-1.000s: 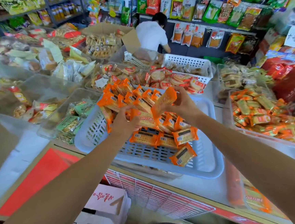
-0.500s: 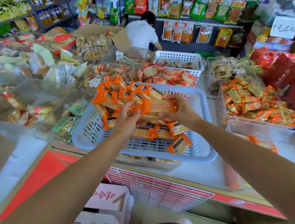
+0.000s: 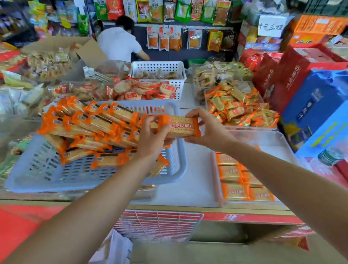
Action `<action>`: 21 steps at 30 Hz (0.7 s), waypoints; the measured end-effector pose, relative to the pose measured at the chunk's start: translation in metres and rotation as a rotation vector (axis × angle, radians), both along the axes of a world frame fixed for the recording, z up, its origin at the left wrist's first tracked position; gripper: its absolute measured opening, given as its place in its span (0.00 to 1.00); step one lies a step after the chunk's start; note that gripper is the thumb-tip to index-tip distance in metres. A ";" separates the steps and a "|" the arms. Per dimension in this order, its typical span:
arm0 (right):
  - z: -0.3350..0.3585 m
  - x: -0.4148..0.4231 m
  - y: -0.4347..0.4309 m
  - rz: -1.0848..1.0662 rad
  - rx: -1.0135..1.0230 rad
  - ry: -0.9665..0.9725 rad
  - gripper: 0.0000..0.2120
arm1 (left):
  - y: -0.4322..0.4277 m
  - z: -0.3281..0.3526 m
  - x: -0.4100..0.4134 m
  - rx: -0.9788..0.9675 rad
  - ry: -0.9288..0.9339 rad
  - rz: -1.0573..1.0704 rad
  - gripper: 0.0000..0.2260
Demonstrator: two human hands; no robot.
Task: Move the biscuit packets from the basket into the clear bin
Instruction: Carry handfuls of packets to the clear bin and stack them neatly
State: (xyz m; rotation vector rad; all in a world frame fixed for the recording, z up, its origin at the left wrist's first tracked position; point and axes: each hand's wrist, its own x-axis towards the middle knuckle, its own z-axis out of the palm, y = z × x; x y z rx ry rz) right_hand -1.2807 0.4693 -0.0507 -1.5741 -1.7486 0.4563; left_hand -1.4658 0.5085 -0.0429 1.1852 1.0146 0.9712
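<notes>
A grey slotted basket point(image 3: 37, 165) on the counter holds several orange biscuit packets point(image 3: 96, 121), piled mostly at its far left. My left hand point(image 3: 151, 136) and my right hand point(image 3: 207, 129) grip opposite ends of a stack of orange biscuit packets point(image 3: 181, 126), held level above the basket's right rim. To the right lies the clear bin point(image 3: 279, 143), with several orange packets point(image 3: 236, 177) laid flat in rows at its near left.
Another clear bin of orange and gold snacks point(image 3: 240, 107) sits behind the clear bin. A white basket point(image 3: 157, 68) and round crackers point(image 3: 144, 90) lie farther back. Blue and red boxes point(image 3: 322, 106) stand at right. A person in a white shirt point(image 3: 119, 42) bends at the back shelves.
Both hands lifted the stack of packets out of the basket and carried it rightward, to over the basket's right rim. The view swung right, bringing the clear bin into sight.
</notes>
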 end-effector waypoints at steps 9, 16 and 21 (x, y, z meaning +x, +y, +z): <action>-0.016 0.148 -0.086 -0.102 -0.115 -0.129 0.31 | -0.066 -0.027 0.142 -0.017 0.084 -0.177 0.17; -0.065 0.219 -0.142 -0.195 -0.309 -0.166 0.31 | -0.096 -0.083 0.185 0.305 0.632 -0.331 0.20; -0.112 0.241 -0.162 -0.242 -0.464 -0.246 0.30 | -0.099 -0.122 0.188 0.614 0.881 -0.396 0.20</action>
